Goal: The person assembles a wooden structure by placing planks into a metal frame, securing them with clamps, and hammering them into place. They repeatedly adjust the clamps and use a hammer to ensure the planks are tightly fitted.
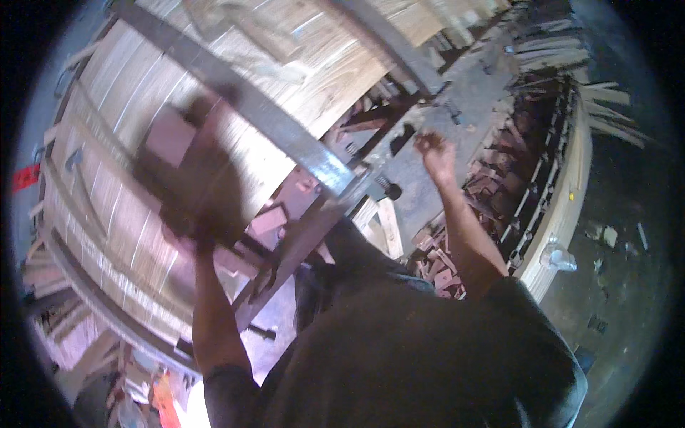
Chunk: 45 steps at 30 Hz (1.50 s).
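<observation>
My left hand point(187, 239) is over the near edge of a pale panel of joined wooden planks point(135, 78). Motion blur and a dark shadow hide its fingers, so I cannot tell whether it holds anything. A pinkish block-like patch point(171, 135) shows beyond it. Close by, a small reddish wood block point(268, 220) lies beside the metal frame. A grey metal clamp bar point(250, 118) crosses the panel at a slant. My right hand point(437, 153) is raised off to the right, its fingers partly curled and blurred, near a dark clamp part point(402, 139). What it holds, if anything, does not show.
A second metal bar point(389, 43) crosses farther off. A threaded clamp screw with a dark knob point(390, 190) juts out between my arms. On the right stands a long wooden-sided trough point(564, 207) with scrap pieces. Thin wood strips point(549, 53) are stacked behind it.
</observation>
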Motion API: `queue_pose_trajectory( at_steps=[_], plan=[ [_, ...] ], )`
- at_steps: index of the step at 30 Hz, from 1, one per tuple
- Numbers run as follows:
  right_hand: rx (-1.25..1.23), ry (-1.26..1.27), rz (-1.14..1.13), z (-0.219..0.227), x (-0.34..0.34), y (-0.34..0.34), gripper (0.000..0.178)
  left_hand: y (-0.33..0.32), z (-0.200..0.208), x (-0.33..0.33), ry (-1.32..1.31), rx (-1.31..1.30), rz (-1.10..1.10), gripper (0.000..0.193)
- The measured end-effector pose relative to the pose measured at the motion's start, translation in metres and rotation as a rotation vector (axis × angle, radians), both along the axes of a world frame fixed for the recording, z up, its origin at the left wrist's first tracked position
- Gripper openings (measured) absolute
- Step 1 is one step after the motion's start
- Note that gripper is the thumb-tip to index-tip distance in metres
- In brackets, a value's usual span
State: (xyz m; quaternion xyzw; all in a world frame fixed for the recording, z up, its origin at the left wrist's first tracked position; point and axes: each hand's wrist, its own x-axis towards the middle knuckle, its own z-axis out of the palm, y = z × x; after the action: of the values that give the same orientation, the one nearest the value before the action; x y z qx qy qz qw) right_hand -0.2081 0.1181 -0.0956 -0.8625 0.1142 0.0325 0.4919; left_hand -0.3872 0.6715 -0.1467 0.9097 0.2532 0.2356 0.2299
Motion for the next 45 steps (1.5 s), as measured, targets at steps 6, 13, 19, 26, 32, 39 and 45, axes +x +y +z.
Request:
queue_pose_trajectory(
  at_steps=[6,13,19,26,32,39,45],
  plan=[
    [-0.422,0.022,0.050,0.039,-0.024,-0.017,0.022,-0.013,0.000,-0.003,0.346,0.355,-0.065,0.051],
    [-0.802,-0.315,0.348,0.090,0.141,0.020,0.080,-0.113,-0.031,0.118,0.081,0.231,0.153,0.072],
    [-0.594,-0.084,0.606,0.062,0.222,0.038,0.094,-0.200,0.067,0.232,0.341,-0.290,0.285,0.086],
    [-0.616,-0.016,0.550,0.047,0.243,0.043,0.082,-0.228,0.107,0.264,0.625,-0.304,0.491,0.084],
    [-0.620,0.000,0.573,0.040,0.256,0.044,0.081,-0.229,0.060,0.258,0.556,0.022,0.563,0.093],
    [-0.591,-0.149,0.506,0.040,0.252,0.043,0.071,-0.219,0.039,0.254,0.292,-0.009,0.449,0.085],
    [-0.622,-0.010,0.552,0.038,0.242,0.039,0.070,-0.217,0.016,0.248,0.082,-0.045,0.443,0.085]
  ],
)
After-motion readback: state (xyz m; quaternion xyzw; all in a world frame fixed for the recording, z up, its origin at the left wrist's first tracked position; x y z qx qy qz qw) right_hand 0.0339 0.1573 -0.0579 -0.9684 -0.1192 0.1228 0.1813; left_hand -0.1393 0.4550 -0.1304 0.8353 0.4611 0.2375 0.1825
